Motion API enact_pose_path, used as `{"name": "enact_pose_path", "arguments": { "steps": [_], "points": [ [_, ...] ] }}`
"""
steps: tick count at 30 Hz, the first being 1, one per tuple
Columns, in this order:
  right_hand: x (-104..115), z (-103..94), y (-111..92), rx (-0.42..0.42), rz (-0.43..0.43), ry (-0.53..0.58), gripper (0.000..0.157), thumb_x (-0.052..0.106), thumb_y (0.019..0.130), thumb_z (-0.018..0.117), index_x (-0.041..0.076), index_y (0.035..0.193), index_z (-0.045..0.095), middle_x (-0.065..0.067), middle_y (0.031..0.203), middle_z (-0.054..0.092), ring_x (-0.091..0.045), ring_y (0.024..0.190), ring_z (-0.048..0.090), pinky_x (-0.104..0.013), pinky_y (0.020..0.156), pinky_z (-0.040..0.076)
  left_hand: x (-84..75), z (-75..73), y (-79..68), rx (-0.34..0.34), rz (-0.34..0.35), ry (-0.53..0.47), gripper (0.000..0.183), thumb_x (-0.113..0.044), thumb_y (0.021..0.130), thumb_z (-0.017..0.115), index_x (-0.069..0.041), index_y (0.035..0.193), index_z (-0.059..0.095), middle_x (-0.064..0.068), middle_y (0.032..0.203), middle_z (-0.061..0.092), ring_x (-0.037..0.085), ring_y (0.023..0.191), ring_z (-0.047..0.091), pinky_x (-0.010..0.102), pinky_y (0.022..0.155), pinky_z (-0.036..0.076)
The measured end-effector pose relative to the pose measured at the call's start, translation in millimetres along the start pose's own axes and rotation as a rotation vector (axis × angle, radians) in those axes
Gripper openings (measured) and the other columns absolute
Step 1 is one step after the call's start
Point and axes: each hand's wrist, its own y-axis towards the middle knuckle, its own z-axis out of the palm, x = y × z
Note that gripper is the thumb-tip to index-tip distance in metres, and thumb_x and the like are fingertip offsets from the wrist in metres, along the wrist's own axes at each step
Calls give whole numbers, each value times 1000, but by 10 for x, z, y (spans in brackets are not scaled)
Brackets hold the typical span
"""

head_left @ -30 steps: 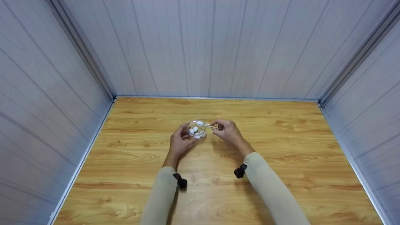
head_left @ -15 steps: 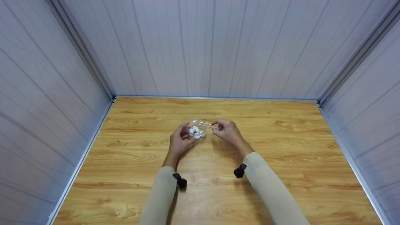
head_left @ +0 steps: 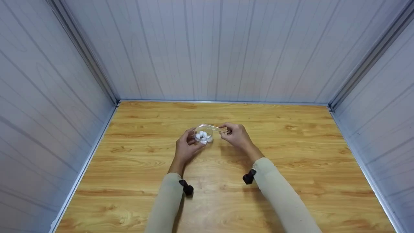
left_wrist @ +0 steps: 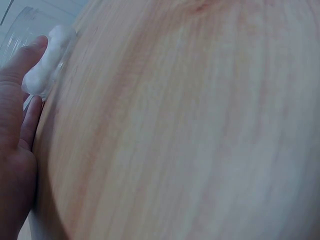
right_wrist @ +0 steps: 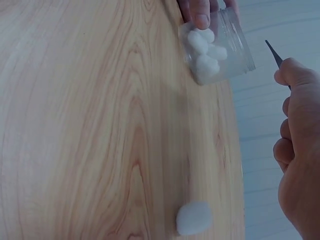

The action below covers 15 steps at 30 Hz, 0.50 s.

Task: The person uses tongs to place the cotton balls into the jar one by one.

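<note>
My left hand (head_left: 187, 145) grips a clear, open-topped jar (head_left: 203, 127) standing on the table, fingers and thumb round its side. Several white cotton balls (right_wrist: 200, 47) lie at the bottom of the jar. Between thumb and fingers, my right hand (head_left: 235, 134) pinches a pair of tweezers (head_left: 217, 128); its tips reach over the jar's rim with no cotton between them. In the right wrist view, one dark prong stands out past the thumb, above the jar's mouth. The left wrist view shows the thumb pressed on the jar wall.
A single cotton ball (right_wrist: 194, 218) lies on the wood-grain table (head_left: 129, 181), near the right hand and apart from the jar. Pale panel walls (head_left: 207, 48) enclose the table at the back and both sides. Both sleeves carry a small black device.
A cotton ball held in the tweezers at the jar's rim has dropped in among the others. The tweezers' prongs have parted. Both hands stay in nearly the same place.
</note>
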Motion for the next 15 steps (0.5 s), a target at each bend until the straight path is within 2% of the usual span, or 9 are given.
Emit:
{"name": "enact_pose_path", "arguments": {
  "steps": [11,15],
  "points": [
    [-22,-81,-59,6,-12,38,18,16,84,64,18,101,69,5,51,44,-9,43,33,-24,38,29,11,28,7,4,-3,-21,75,-15,62,85,-15,128,51,11,116,57,22,100,58,30,83,51],
    [-31,-130,-102,17,-1,39,20,16,85,63,20,104,69,5,50,43,-10,41,32,-24,38,29,-33,28,-3,6,-1,-32,74,-13,62,85,-12,128,51,13,115,57,24,101,58,33,83,51]
  ]
}}
